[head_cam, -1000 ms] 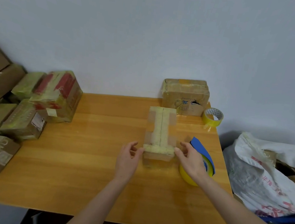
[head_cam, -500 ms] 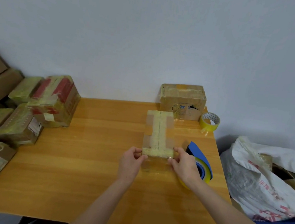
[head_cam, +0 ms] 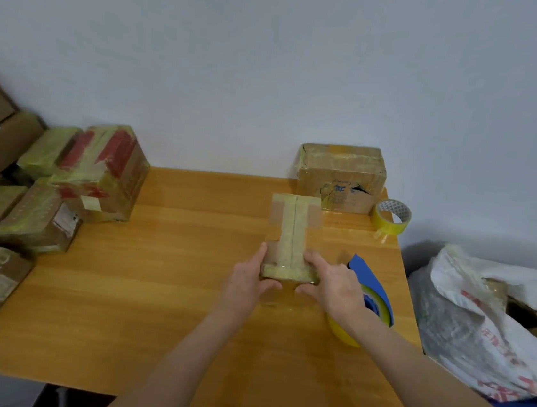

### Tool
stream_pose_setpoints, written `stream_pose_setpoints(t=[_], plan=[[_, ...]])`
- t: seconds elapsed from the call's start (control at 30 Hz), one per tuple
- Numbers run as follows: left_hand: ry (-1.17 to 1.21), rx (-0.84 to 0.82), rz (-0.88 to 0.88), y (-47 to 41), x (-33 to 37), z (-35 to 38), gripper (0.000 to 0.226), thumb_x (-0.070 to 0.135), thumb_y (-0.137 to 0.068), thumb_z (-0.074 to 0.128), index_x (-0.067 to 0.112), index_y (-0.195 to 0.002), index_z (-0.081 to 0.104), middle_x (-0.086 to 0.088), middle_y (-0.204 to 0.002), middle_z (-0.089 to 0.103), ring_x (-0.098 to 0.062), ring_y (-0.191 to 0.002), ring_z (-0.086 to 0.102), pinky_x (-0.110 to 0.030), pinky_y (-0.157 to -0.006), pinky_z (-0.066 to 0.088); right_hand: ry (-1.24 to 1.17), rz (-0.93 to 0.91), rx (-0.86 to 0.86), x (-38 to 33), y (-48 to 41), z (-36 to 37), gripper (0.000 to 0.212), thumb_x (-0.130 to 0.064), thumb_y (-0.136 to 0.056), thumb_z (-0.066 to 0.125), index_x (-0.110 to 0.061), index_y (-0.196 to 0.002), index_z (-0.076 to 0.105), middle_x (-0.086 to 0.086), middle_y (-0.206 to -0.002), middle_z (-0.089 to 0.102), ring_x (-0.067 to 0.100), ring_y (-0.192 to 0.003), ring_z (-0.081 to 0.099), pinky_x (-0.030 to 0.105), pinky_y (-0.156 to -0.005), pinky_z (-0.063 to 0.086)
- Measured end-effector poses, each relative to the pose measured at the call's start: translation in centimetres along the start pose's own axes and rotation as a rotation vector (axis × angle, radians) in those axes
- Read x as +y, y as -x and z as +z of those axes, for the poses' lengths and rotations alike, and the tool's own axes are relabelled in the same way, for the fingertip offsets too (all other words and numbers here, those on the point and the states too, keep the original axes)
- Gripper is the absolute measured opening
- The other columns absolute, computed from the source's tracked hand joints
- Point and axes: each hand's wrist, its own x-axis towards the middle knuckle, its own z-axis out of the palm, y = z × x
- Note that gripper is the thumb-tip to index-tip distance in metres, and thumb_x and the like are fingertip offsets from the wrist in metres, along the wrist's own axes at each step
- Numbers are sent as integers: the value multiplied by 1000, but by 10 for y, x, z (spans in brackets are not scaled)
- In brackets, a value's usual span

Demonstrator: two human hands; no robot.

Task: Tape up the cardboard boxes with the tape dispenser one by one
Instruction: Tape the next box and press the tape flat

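Cardboard, brown and small, made up the box [head_cam: 292,236] that lay flat on the wooden table [head_cam: 168,275], right of its middle. Yellowish tape ran along its top seam and across both ends, so the strips formed an I shape. The left hand [head_cam: 246,279] gripped the near left corner, thumb up the left side and fingers curled against the near face. The right hand [head_cam: 334,286] pinched the near right corner, fingers laid over the top and thumb on the near face.

Just right of that hand, partly hidden by it, sat the blue tape dispenser [head_cam: 372,292] with its yellow roll, close to the table's right edge. Bare wood stretched left of the box as far as a heap of taped boxes [head_cam: 44,194] at the left edge, and also toward the near edge.

At the far edge stood another taped box [head_cam: 340,174], with a loose yellow tape roll [head_cam: 391,217] just right of it. Its blue print, and the red characters on the white bag [head_cam: 482,311] beyond the right edge, were too blurred to read.
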Motion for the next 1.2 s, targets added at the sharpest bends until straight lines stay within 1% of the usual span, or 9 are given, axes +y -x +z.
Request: stream_pose_setpoints(t=[0.27,0.4,0.5,0.57,0.67,0.8,1.0,1.1,1.2], plan=[[151,-229,2,-5,-10,-32,71,21,-89,68,24,-149,31,4,-152,36,-11,-125,47,-19,-97,39,-312,41,-38,11,11,5,73,-26,-89,70,-37,-150,31,1,-120,68,17,-94,66,27,-80,55],[-91,-89,2,-16,7,-47,60,42,-92,59,19,-145,42,-3,-156,29,-18,-141,29,-34,-115,27,-454,-132,-193,-26,24,26,82,-24,-89,68,-34,-154,19,1,-137,56,21,-115,59,20,-88,48],[-383,-141,0,-16,13,-40,76,57,-90,52,23,-152,24,-5,-161,14,-22,-147,14,-43,-119,15,-436,-317,-321,-48,32,40,66,-21,-89,67,-24,-148,38,-5,-140,53,13,-126,51,5,-90,34],[-534,-181,21,-13,6,-34,83,61,-88,52,28,-153,13,-2,-162,3,-22,-149,5,-49,-119,8,-401,-299,-282,-45,33,32,41,-27,-91,64,-26,-132,59,-9,-130,62,7,-118,56,16,-100,42],[-645,-218,127,-14,-4,-38,75,47,-93,55,33,-153,13,5,-162,1,-19,-149,2,-46,-120,9,-315,-139,-102,-19,26,5,27,-33,-95,59,-28,-120,66,-9,-114,69,6,-101,62,28,-92,52],[-728,-238,338,-10,-13,-60,67,8,-97,47,37,-151,21,11,-161,5,-14,-149,1,-45,-121,-1,-291,52,118,9,7,-21,50,-37,-92,63,-28,-138,47,-3,-125,54,15,-109,56,31,-84,53],[-174,265,-18,10,-5,-35,63,14,-94,53,16,-151,25,-10,-159,15,-26,-145,19,-37,-118,22,-379,120,-112,7,-19,-15,96,-50,-81,72,-24,-155,16,5,-153,34,26,-135,40,42,-104,44],[260,207,-323,22,10,-16,84,25,-93,61,10,-154,4,-10,-159,15,-27,-143,23,-39,-115,29,-442,132,-186,4,-15,-6,79,-54,-87,63,-22,-151,29,3,-133,58,22,-113,58,37,-91,53],[467,40,-358,25,14,4,94,25,-90,66,16,-154,-2,-6,-160,14,-24,-145,23,-42,-116,28,-325,122,-98,0,-4,0,66,-56,-93,50,-27,-149,31,3,-125,64,25,-105,63,38,-83,54]])
